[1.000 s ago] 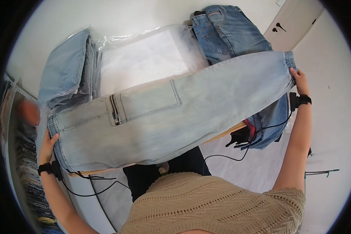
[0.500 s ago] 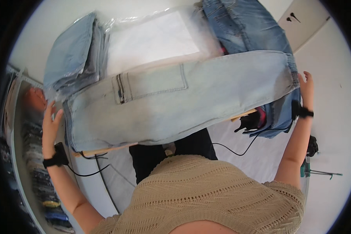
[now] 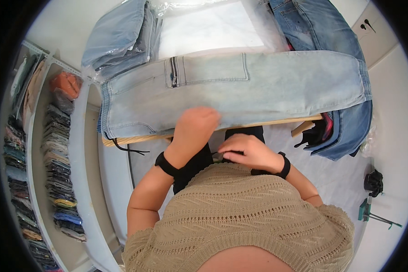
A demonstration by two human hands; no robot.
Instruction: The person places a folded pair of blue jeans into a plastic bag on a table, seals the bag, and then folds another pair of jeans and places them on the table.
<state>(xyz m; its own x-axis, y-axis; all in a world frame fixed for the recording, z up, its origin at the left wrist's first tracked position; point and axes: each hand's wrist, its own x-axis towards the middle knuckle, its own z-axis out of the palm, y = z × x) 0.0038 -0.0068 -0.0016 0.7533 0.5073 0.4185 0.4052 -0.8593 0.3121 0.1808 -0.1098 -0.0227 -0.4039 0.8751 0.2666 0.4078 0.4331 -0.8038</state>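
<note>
A pair of light-blue denim trousers (image 3: 276,86) lies folded lengthwise across a wooden table (image 3: 258,121). Gathered elastic shows at both ends, a zipped pocket faces up, and a dark drawstring (image 3: 131,148) hangs off the left front edge. My left hand (image 3: 197,127) is over the front edge of the trousers, its fingers curled in and blurred at the tips; contact with the cloth is unclear. Close to my waist, my right hand (image 3: 249,152) has loosely bent fingers, apart from the thumb, with nothing visible in them. Both wrists wear black bands.
Behind the trousers are bagged folded denim (image 3: 115,34) and a clear plastic bag with a white sheet (image 3: 208,27). Darker jeans (image 3: 319,27) drape over the right side. Shelves of folded clothes (image 3: 56,154) stand left; a green stand (image 3: 365,211) is at lower right.
Both hands have come in from the two ends of the trousers to the middle, near my body. The view has shifted, and the trousers lie flatter and straighter.
</note>
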